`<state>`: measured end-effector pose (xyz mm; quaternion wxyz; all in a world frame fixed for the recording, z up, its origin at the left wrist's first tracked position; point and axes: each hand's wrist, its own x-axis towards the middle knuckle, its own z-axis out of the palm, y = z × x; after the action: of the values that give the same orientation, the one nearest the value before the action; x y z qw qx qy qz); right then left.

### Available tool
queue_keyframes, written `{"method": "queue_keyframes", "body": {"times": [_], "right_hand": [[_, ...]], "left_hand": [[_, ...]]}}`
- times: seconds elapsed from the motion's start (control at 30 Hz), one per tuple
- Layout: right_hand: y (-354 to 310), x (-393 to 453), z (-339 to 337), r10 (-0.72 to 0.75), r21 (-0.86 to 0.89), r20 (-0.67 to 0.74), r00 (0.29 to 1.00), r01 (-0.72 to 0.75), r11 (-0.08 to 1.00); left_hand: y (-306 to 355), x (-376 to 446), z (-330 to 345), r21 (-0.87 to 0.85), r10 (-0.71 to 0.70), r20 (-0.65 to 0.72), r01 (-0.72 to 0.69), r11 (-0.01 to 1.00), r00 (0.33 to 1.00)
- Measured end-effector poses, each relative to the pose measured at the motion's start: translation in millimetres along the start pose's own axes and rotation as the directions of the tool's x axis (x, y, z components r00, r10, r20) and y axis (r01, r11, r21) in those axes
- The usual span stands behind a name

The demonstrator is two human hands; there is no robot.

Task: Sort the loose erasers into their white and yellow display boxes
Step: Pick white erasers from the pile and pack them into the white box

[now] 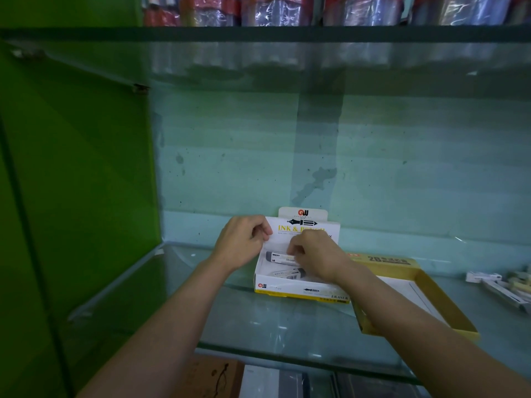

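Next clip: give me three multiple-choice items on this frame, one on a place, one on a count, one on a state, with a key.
1. Where does the yellow box lie relative to the white box?
A. To its right
B. To its left
C. Stacked on it

2. How many erasers show inside the white box?
A. None
B. Two
C. Six

3. What is the left hand doing?
A. Lying flat on the glass shelf
B. Pinching the white box's upright flap
C. Holding a pen

Key: 1 A, it sits on the shelf at right. 2 B, two sleeved erasers lie inside. 3 B, its fingers curl on the flap edge.
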<state>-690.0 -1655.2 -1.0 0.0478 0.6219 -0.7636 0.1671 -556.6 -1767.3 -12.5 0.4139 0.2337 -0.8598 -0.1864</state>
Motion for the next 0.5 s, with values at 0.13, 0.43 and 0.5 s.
{"method": "queue_keyframes", "body": {"times": [0.13,0.43,0.5], "right_hand": [[3.4,1.7,3.2,0.098,-0.028,-0.049,0.994,-0.1,0.995],[-0.8,2.4,6.2,0.143,-0.065,0.014,0.99,-0.142,0.988],[-1.5,0.4,2.7,0.132,0.001,-0.009,0.991,-0.132,0.991]], "left_hand": [[0.1,0.3,0.1,0.01,0.005,-0.002,-0.005,1.0,1.0],[3.2,-0.8,-1.5,-0.004,-0.006,0.01,0.006,1.0,1.0],[3.5,-0.6,-1.5,-0.007,-0.006,0.011,0.006,1.0,1.0]]}}
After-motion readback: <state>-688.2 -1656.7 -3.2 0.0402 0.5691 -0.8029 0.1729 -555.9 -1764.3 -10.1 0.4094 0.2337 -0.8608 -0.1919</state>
